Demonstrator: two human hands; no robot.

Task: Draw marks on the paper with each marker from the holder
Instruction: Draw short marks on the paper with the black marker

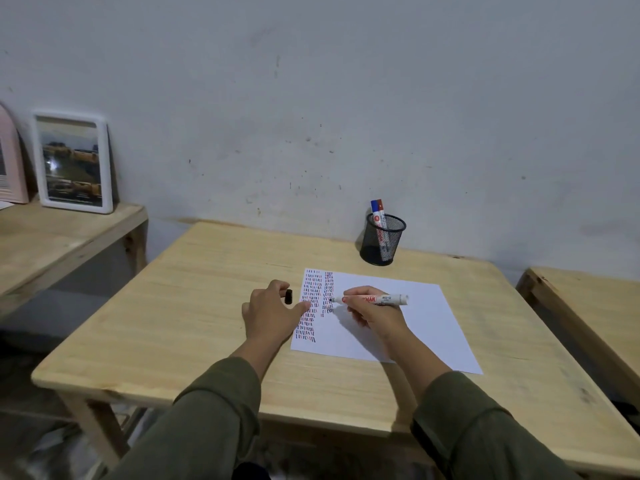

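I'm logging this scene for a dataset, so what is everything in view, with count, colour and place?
table: one, light wood, centre
side tables: two, light wood, left and right edges
paper: one, white with rows of red and blue-black dashes, on the table
holder: one, black mesh, behind the paper
markers in holder: two, blue cap and red cap
marker: one, white, uncapped, tip on the paper
cap: one, black
picture frame: one, white, left table, leaning on wall
pink object: one, far left
hands: left holds the cap; right grips the marker
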